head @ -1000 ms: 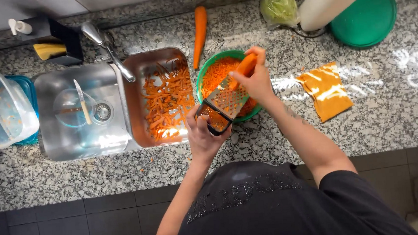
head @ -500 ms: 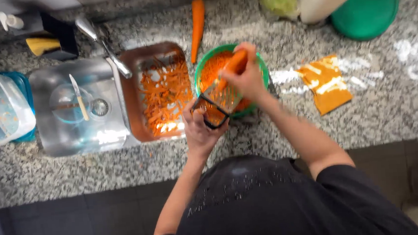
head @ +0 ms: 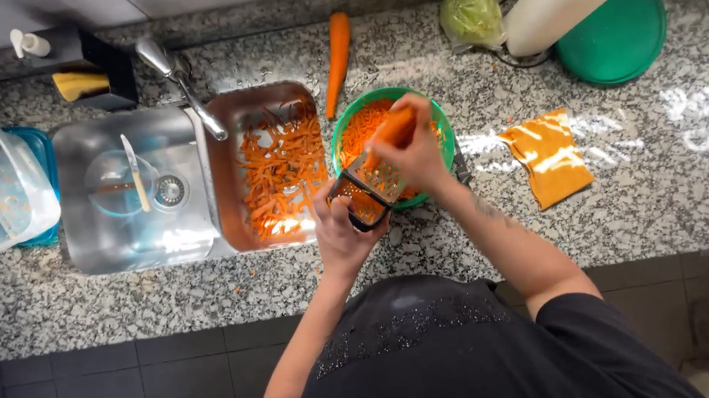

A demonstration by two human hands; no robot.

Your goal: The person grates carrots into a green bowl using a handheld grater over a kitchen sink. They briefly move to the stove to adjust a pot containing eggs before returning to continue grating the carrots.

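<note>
Over green bowl [head: 443, 135]: right hand [head: 412, 155] grips carrot [head: 394, 127]; left hand [head: 339, 227] clasps grater [head: 364, 192].

Left hand [head: 342, 229] is gripping a grater [head: 364, 192] tilted over the green bowl [head: 441, 126], near the counter's [head: 662, 194] front edge. Right hand [head: 414, 157] is pressing a carrot piece [head: 395, 127] against it. A whole carrot [head: 337, 57] is lying near the back edge; peelings are filling the tray [head: 222, 179] beside the sink [head: 116, 240].

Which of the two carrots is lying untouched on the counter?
The whole carrot lying behind the green bowl, near the wall. The other carrot is in the right hand, pressed against the grater.
</note>
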